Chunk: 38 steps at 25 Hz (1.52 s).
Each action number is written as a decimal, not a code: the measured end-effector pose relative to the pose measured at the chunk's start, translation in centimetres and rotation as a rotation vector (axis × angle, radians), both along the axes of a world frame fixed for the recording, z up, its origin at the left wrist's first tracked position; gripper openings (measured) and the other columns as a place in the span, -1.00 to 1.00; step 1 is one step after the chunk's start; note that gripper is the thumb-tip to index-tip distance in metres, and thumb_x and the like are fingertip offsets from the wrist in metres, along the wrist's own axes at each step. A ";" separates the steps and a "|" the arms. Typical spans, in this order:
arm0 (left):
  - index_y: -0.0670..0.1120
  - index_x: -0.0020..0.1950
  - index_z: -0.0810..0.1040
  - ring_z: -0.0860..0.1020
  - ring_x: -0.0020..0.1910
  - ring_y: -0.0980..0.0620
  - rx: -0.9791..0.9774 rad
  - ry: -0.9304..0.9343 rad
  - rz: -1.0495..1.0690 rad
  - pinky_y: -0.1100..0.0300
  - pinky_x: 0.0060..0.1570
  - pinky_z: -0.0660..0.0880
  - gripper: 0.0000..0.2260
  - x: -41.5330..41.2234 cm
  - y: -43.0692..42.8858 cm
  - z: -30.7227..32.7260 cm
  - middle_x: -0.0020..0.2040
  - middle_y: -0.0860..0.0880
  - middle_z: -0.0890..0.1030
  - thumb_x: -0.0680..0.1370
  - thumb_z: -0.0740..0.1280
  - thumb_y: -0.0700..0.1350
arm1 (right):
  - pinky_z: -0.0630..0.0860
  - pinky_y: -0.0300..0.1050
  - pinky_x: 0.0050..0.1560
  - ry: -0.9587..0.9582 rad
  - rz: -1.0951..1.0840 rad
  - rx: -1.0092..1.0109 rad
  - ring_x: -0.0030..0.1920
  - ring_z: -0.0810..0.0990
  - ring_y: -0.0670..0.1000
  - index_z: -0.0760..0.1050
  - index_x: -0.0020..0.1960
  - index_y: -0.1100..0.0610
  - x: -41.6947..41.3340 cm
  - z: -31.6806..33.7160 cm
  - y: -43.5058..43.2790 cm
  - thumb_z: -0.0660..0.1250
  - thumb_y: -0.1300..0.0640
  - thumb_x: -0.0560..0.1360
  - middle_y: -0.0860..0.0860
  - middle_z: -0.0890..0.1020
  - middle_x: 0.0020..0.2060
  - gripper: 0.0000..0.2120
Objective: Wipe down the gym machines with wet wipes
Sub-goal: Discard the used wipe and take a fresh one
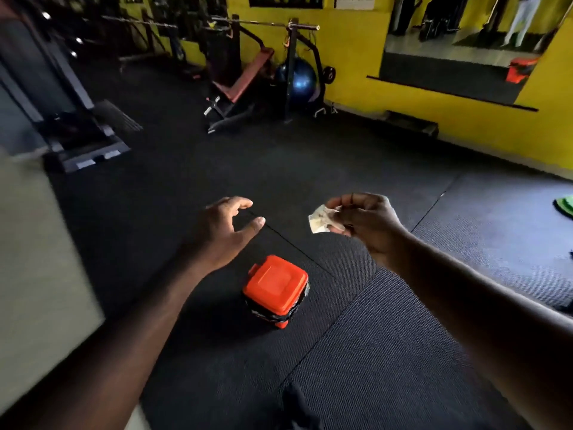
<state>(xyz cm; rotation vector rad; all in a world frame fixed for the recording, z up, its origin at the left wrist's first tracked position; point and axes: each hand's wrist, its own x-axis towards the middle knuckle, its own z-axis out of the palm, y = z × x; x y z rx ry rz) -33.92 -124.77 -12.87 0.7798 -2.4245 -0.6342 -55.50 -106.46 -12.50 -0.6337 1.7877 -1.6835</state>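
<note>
My right hand [364, 220] pinches a small crumpled white wet wipe [321, 220] in the air over the black rubber floor. My left hand [228, 229] hovers to the left of it, fingers spread and relaxed, holding nothing. Below and between the hands a tub with a closed orange lid [276, 285] stands on the floor. A bench press machine [245, 79] with a red pad and a barbell stands at the back by the yellow wall. A dark machine frame [66, 119] rises at the left.
A blue exercise ball [299, 80] lies behind the bench. A wall mirror [459, 48] on the yellow wall reflects the tub. A pale blurred surface [37, 243] fills the left edge. Something green [566, 207] lies at the right edge.
</note>
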 end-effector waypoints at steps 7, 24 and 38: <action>0.02 0.36 0.58 0.59 0.24 0.08 0.116 0.056 0.233 0.06 0.15 0.56 -0.53 -4.8 -14.0 -5.4 0.31 0.06 0.63 0.57 0.39 0.26 | 0.69 -0.15 -0.09 -0.070 0.152 0.071 -0.05 0.77 0.04 0.68 0.01 0.23 -8.5 -3.7 -17.2 0.46 0.42 0.51 0.12 0.74 -0.08 -0.85; -0.09 0.33 0.62 0.62 0.21 -0.05 0.164 -0.011 0.570 0.04 0.24 0.55 -0.47 -8.9 -27.1 -9.8 0.23 -0.06 0.67 0.55 0.34 0.27 | 0.68 0.15 0.16 -0.092 0.533 0.225 0.03 0.74 0.21 0.69 0.02 0.21 -14.2 -9.7 -41.2 0.48 0.42 0.49 0.22 0.75 -0.03 -0.82; -0.05 0.37 0.58 0.57 0.29 0.01 0.435 -0.126 0.769 0.07 0.30 0.50 -0.50 -17.2 -28.0 -18.9 0.29 -0.02 0.62 0.58 0.35 0.26 | 0.72 -0.04 -0.10 -0.131 0.768 0.524 -0.03 0.74 0.14 0.63 -0.02 0.23 -22.6 -19.3 -48.2 0.47 0.42 0.49 0.23 0.74 -0.02 -0.86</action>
